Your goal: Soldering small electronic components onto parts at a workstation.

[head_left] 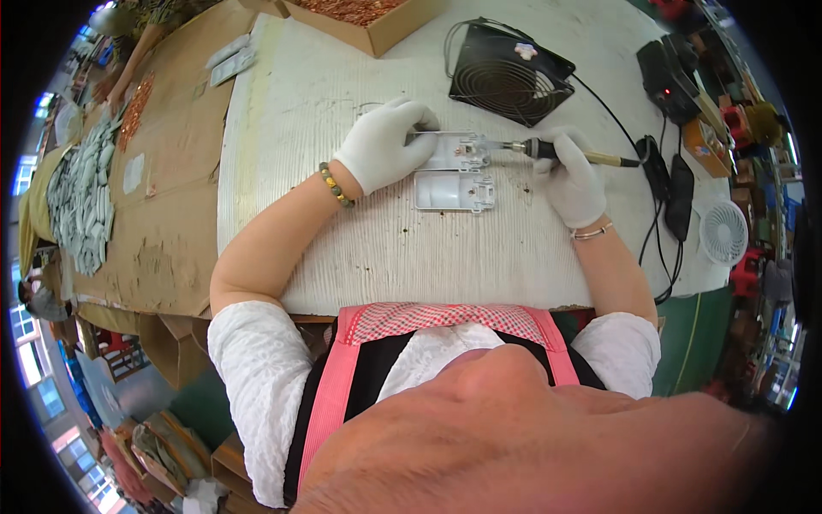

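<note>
My left hand (387, 147), in a white glove, is closed on the left end of a white plastic housing (447, 152) lying flat on the table. Its fingers cover that end, and a thin wire shows just behind them. In my right hand (574, 180), also gloved, a soldering iron (541, 149) is gripped like a pen. The iron's tip points left and meets the housing's right end, where small metal parts sit. A second, similar housing (445, 191) lies just nearer to me, with neither hand on it.
A black fan (505, 81) stands behind the iron. At the right are a black box with a red light (668, 81), cables (659, 231) and a small white fan (723, 233). A carton of copper-coloured parts (377, 34) is at the back. Left, grey-white pieces (81, 201) lie piled on cardboard.
</note>
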{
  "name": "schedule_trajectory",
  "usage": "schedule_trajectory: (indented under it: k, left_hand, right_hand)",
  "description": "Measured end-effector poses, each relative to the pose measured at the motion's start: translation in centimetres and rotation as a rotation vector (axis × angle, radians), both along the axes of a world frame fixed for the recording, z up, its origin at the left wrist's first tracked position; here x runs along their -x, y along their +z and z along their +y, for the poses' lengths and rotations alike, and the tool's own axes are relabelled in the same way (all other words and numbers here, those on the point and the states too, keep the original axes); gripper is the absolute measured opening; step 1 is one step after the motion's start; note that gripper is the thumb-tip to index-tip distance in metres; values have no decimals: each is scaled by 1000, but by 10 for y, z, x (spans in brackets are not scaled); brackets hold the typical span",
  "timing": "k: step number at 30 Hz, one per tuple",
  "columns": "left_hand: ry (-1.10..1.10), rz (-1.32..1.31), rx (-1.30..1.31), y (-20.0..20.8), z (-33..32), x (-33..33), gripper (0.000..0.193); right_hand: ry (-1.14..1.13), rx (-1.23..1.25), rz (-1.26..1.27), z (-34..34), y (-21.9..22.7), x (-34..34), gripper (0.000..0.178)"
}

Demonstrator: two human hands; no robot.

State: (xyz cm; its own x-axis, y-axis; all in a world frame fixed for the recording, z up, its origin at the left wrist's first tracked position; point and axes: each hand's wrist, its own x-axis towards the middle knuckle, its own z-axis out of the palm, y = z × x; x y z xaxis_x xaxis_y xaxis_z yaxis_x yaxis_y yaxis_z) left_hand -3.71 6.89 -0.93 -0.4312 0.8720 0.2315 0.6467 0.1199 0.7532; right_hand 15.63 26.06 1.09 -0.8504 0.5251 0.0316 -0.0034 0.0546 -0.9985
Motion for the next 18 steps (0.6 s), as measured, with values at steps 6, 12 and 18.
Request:
schedule_trajectory:
  k: [6, 12, 18]
  left_hand:
    - [-19, 13, -5, -5, 0, 0, 15]
    - [21, -20, -19, -1, 2, -4, 8]
    - [28, -73, -20, 5, 3, -8, 9]
  right_hand:
    - [-22, 311, -5, -3, 0, -6, 17]
    - [-64, 357, -20, -2, 3, -7, 12]
    - [-38, 410, 20, -3, 7, -8, 9]
